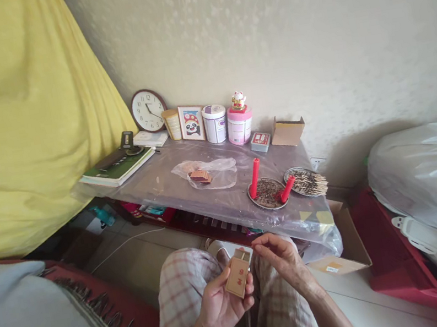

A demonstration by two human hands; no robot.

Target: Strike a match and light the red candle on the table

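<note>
My left hand (221, 305) holds a brown matchbox (237, 277) with red characters on its face, tilted above my lap. Its inner tray is pushed partly out at the far end, and light matchsticks (241, 256) show inside. Just right of that end is my right hand (280, 259), thumb and forefinger pinched together; whatever lies between the tips is too small to make out. On the table ahead, a round metal dish (270, 206) bears a tall upright red candle (254, 178) and a shorter, leaning one (287, 189). Beside it, another dish (290, 173) holds many used, blackened matches (309, 183).
A plastic-covered low table (154, 182) fronts my knees. More matchboxes (200, 176) lie on a clear bag (224, 173). Along the back stand a clock (149, 111), a framed panda picture (191, 123), tubs (215, 125) and an open carton (287, 132). Notebooks (114, 169) lie left.
</note>
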